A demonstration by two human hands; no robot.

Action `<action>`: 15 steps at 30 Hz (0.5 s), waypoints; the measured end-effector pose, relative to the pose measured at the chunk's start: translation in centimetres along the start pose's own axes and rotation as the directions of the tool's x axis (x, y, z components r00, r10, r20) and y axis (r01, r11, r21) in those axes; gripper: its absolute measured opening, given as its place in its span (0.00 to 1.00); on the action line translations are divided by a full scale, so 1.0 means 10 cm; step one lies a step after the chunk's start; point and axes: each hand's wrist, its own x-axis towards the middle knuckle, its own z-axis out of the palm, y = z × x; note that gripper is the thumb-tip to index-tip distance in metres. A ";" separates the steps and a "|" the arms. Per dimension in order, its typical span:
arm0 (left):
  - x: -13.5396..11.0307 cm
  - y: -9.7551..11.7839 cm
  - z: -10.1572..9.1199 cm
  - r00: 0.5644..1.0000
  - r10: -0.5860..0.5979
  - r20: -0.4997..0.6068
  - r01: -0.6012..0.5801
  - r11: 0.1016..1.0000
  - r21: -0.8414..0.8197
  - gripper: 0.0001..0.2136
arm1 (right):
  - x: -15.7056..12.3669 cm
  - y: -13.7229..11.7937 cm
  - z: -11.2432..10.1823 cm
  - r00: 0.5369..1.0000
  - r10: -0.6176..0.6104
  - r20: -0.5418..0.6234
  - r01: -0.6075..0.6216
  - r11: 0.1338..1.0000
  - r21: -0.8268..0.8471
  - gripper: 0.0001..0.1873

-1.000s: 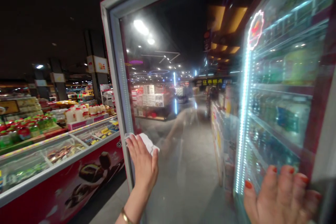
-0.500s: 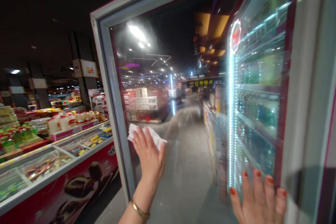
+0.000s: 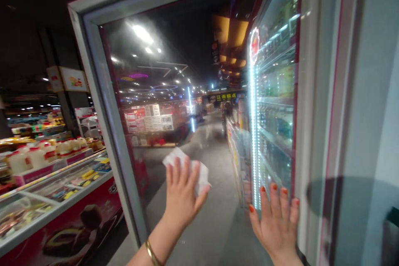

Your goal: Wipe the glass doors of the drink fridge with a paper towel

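A glass door (image 3: 199, 191) with a pale metal frame stands swung out in front of me. My left hand (image 3: 181, 193), with a gold bangle at the wrist, holds a white tissue (image 3: 203, 174) flat against the glass under its outstretched fingers. The tissue's edges stick out above the fingertips and beside the thumb. Lower right, my right hand (image 3: 276, 220) rests with fingers spread on the glass near the door's right edge and holds nothing. Its nails are orange-red.
On the left stands a chest freezer (image 3: 84, 212) with packaged goods inside and white jugs (image 3: 37, 156) behind it. Lit shelves of bottles (image 3: 277, 124) show in the glass at right. Through the door, stacked boxes (image 3: 156, 118) line an aisle floor (image 3: 218, 129).
My left hand has moved the tissue right across the glass, away from the left frame. My view has turned right, and my right hand has come further into view, still spread.
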 end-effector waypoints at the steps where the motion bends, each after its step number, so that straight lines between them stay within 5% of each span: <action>1: -0.08 0.09 -0.01 0.980 0.199 0.029 -0.199 0.980 -0.016 0.36 | 0.00 0.00 0.00 1.000 -0.009 0.002 0.009 1.000 -0.011 0.42; 3: -0.19 0.10 -0.05 0.895 0.441 0.061 -0.440 0.898 -0.032 0.33 | 0.02 0.00 -0.01 1.000 -0.010 0.004 0.010 1.000 -0.022 0.43; 4: -0.18 0.04 -0.07 0.894 0.444 0.058 -0.444 0.896 -0.020 0.33 | 0.02 0.00 -0.01 1.000 -0.009 0.005 0.009 1.000 -0.023 0.43; 7: 0.14 -0.16 -0.10 0.997 0.073 -0.016 -0.073 0.997 0.017 0.40 | 0.03 0.00 0.01 0.999 -0.045 0.011 0.045 0.999 -0.028 0.44; 9: 0.39 -0.08 -0.08 0.988 -0.144 -0.063 0.144 0.989 0.006 0.42 | 0.02 0.00 0.02 0.999 -0.046 0.012 0.047 0.999 -0.025 0.45; 10: 0.46 0.02 -0.06 0.988 -0.142 -0.065 0.143 0.990 0.000 0.42 | 0.02 0.00 0.03 0.999 -0.038 0.012 0.038 0.999 -0.020 0.44; 12: 0.43 0.26 -0.03 0.995 0.100 -0.019 -0.101 0.995 -0.012 0.40 | 0.00 0.00 0.03 1.000 -0.012 0.012 0.012 1.000 -0.005 0.43; 15: 0.23 0.40 -0.03 0.863 0.503 0.053 -0.501 0.864 -0.052 0.34 | 0.01 -0.01 0.03 1.000 0.000 0.016 0.000 1.000 0.004 0.42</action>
